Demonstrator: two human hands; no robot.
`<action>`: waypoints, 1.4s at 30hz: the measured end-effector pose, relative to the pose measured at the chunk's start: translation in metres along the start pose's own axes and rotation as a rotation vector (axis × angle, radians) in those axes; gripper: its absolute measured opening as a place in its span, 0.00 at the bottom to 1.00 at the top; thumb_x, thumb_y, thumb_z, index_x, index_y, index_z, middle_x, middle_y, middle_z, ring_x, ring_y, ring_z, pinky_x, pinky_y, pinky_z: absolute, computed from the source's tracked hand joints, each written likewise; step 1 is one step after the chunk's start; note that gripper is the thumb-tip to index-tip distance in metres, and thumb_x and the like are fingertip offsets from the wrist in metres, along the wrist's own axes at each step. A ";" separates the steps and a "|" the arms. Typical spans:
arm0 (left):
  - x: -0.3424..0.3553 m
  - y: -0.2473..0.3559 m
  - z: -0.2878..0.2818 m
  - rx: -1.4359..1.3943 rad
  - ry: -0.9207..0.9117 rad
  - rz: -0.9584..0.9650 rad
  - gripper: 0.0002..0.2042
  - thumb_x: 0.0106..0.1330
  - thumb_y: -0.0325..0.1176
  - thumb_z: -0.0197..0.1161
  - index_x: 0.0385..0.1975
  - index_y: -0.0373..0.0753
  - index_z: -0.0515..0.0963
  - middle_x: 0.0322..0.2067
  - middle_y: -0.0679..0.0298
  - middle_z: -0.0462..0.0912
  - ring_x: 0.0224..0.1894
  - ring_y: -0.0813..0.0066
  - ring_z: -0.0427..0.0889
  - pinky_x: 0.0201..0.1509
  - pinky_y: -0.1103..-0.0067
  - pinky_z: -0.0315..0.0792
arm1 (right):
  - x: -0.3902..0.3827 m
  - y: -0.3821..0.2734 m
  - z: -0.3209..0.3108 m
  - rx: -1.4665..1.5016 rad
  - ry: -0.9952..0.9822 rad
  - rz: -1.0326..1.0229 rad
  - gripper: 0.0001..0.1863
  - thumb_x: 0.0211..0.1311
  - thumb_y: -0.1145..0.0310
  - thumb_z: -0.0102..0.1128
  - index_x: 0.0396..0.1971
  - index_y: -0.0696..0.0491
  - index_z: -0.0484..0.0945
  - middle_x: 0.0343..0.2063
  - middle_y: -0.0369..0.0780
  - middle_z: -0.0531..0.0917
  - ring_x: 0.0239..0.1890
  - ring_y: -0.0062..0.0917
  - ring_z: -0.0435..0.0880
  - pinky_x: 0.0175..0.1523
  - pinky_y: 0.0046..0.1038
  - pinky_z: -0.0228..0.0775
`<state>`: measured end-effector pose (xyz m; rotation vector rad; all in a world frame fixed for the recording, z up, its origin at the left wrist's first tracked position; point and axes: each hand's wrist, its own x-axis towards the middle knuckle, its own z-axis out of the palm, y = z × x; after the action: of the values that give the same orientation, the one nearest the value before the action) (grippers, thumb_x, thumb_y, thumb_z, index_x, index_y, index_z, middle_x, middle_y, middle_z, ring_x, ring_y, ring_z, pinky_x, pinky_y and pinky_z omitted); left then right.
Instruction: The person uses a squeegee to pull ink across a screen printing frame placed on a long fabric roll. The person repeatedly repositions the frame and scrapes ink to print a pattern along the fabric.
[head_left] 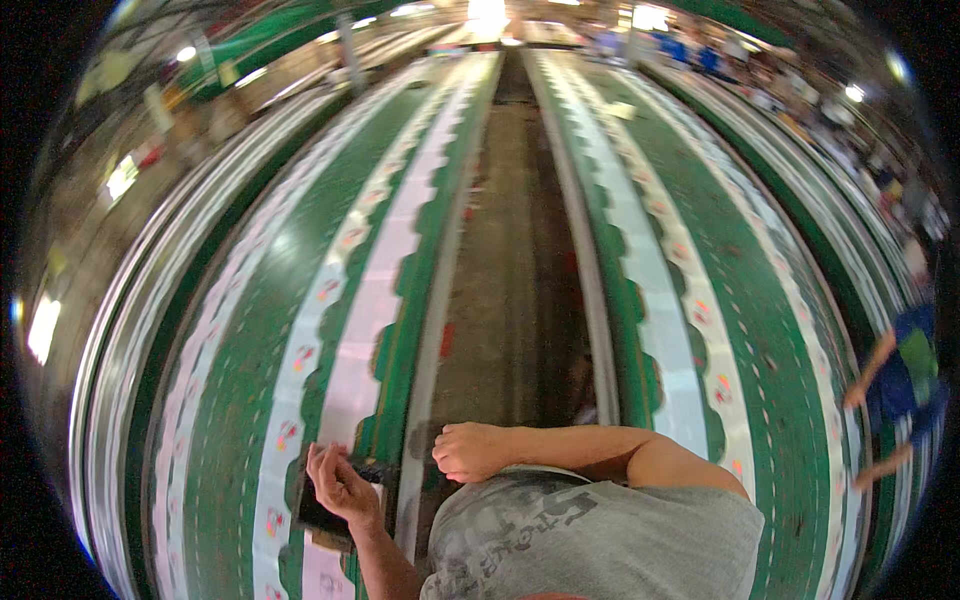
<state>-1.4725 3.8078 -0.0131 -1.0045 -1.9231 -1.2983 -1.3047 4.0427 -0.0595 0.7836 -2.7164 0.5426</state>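
My left hand [340,487] is over a dark rectangular frame [314,508] on the left table, its fingers slightly bent and apart. I cannot tell whether it touches the frame. Beneath and beyond the frame runs a pale pink strip of fabric [372,330] with a scalloped edge. My right hand [468,452] is drawn in before my grey shirt, with fingers curled into a loose fist. Nothing shows in it.
Long green tables [345,190] lie on both sides of a dark aisle [510,260]. White and pale blue strips [660,345] with small colourful prints cover the right table [765,370]. A person in dark blue [905,365] stands at the far right.
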 end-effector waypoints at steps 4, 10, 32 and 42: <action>0.012 0.003 -0.039 0.242 0.160 -0.064 0.06 0.76 0.19 0.69 0.47 0.36 0.89 0.38 0.57 0.93 0.44 0.57 0.92 0.76 0.50 0.78 | 0.069 0.029 -0.011 0.002 -0.093 -0.255 0.11 0.65 0.59 0.71 0.28 0.49 0.84 0.37 0.37 0.85 0.47 0.35 0.85 0.54 0.41 0.75; -0.039 0.011 -0.094 0.657 0.336 -0.215 0.06 0.72 0.20 0.75 0.45 0.35 0.90 0.42 0.55 0.95 0.51 0.55 0.94 0.75 0.51 0.79 | 0.139 0.053 0.008 0.182 -0.083 -0.538 0.10 0.64 0.60 0.72 0.27 0.48 0.84 0.37 0.37 0.86 0.46 0.35 0.86 0.55 0.42 0.76; -0.205 -0.053 -0.100 0.101 0.814 -0.989 0.20 0.78 0.23 0.73 0.67 0.32 0.84 0.59 0.55 0.92 0.54 0.74 0.90 0.61 0.74 0.83 | 0.183 0.014 0.104 0.104 -0.350 -0.495 0.23 0.63 0.73 0.71 0.59 0.54 0.86 0.53 0.43 0.85 0.59 0.40 0.84 0.66 0.42 0.78; -0.196 -0.094 -0.099 -0.283 0.663 -1.291 0.32 0.77 0.25 0.74 0.80 0.34 0.73 0.56 0.55 0.91 0.55 0.71 0.89 0.59 0.73 0.83 | 0.239 0.022 0.101 0.250 -0.504 -0.384 0.18 0.61 0.80 0.63 0.51 0.55 0.88 0.47 0.46 0.89 0.55 0.46 0.89 0.64 0.45 0.82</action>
<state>-1.4415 3.6432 -0.1830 0.7529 -1.7807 -2.2024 -1.5276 3.9087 -0.0737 1.6615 -2.8336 0.6732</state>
